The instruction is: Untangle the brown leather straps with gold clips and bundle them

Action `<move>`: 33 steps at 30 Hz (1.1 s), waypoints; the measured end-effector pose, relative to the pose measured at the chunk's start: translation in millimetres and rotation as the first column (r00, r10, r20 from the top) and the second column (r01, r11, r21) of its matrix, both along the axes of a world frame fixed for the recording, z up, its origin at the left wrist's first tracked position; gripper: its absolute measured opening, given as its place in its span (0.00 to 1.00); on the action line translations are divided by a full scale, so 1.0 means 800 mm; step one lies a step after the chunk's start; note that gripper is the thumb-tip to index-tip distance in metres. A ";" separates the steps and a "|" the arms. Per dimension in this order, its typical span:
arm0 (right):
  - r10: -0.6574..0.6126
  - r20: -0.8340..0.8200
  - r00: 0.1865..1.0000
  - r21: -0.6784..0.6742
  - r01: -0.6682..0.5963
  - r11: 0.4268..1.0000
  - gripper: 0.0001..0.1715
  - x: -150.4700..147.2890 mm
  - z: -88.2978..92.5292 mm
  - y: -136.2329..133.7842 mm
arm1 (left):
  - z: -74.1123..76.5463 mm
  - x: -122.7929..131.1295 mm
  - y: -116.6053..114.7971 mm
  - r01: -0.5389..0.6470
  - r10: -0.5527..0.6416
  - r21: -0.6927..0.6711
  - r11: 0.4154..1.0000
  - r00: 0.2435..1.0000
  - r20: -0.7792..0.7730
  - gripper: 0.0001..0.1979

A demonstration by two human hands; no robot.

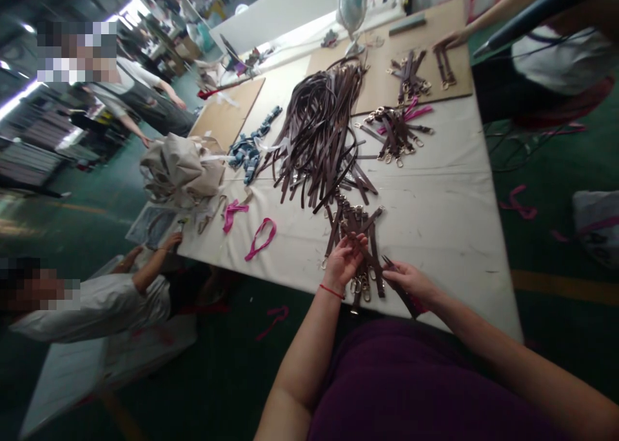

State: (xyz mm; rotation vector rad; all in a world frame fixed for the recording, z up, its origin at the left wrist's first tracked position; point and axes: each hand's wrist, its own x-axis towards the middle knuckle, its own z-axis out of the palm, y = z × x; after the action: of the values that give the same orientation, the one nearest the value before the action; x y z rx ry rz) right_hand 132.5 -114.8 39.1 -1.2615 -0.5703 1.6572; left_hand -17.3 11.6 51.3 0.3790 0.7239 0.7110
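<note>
My left hand (344, 262), palm up with a red cord at the wrist, is closed on the end of a brown strap (371, 255). The strap slants down toward my right hand (411, 282). That hand is closed around small thread snips (388, 262), whose dark pointed tips stick out toward the strap. Something pink shows under the right hand. Beneath and around my left hand lies a pile of short brown straps (358, 218) with gold metal clasps. Just beyond it spreads a large heap of long dark brown straps (319, 131).
The pale table (435, 215) bears another clasped-strap bundle (399, 135), a pink ribbon loop (262, 238), blue pieces (246, 154) and beige fabric bags (181, 170). A fan (352, 6) stands at the back. Other people work at the left and right edges; one hand (451, 40) touches a strap.
</note>
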 end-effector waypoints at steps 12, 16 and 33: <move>0.009 0.190 0.982 0.056 -0.020 0.998 0.22 0.009 -0.014 -0.004 | -0.008 0.018 0.000 -0.026 0.024 -0.075 0.997 0.999 -0.027 0.10; -0.019 0.187 0.982 0.076 0.004 0.997 0.22 0.006 -0.016 -0.001 | -0.008 0.027 -0.009 0.013 -0.016 -0.069 0.998 0.999 -0.050 0.09; 0.009 0.148 0.989 0.002 -0.009 1.000 0.24 0.017 -0.038 -0.001 | -0.015 0.032 -0.020 0.010 0.006 0.112 0.994 0.989 -0.147 0.19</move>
State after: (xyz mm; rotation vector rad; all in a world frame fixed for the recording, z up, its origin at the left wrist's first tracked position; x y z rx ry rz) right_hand 145.9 -115.4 9.1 -1.3900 -0.6690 1.5780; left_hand 8.0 -4.4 39.1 0.5395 0.8244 0.7291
